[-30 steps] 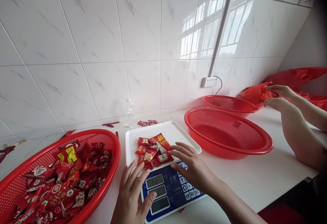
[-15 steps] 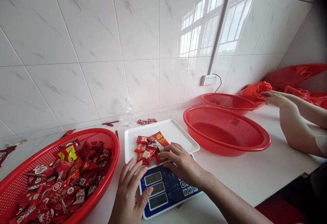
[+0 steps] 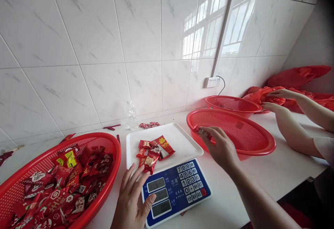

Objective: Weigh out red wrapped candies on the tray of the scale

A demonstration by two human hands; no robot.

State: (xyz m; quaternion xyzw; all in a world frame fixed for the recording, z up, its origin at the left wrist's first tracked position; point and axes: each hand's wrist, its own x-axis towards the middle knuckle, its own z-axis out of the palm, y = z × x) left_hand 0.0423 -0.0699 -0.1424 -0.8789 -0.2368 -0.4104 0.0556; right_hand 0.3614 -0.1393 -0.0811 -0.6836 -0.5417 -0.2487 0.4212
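Observation:
My right hand point(image 3: 220, 147) pinches a small red candy packet point(image 3: 205, 134) over the near rim of a red plastic basket point(image 3: 231, 149). Beside the scale point(image 3: 177, 192), my left hand point(image 3: 133, 196) is open, its fingers spread and the fingertips close to the front edge of the white weighing tray point(image 3: 185, 136). Several wrapped red candy packets point(image 3: 153, 150) lie in a loose group on that tray, one of them larger with yellow lettering. The keypad and three small displays of the blue scale panel are in plain sight.
At left stands a red basket point(image 3: 116, 159) heaped with wrapped candies point(image 3: 60, 194). Behind the scale are a clear bottle point(image 3: 132, 116) and small packets point(image 3: 148, 125). Another red basket point(image 3: 232, 104) sits farther back. At right, a co-worker's hands point(image 3: 279, 100) touch red plastic bags point(image 3: 261, 93).
My right hand has lifted a candy packet off the tray and carried it right to the basket. My left hand has hardly moved. The co-worker's hands have spread apart on the bags.

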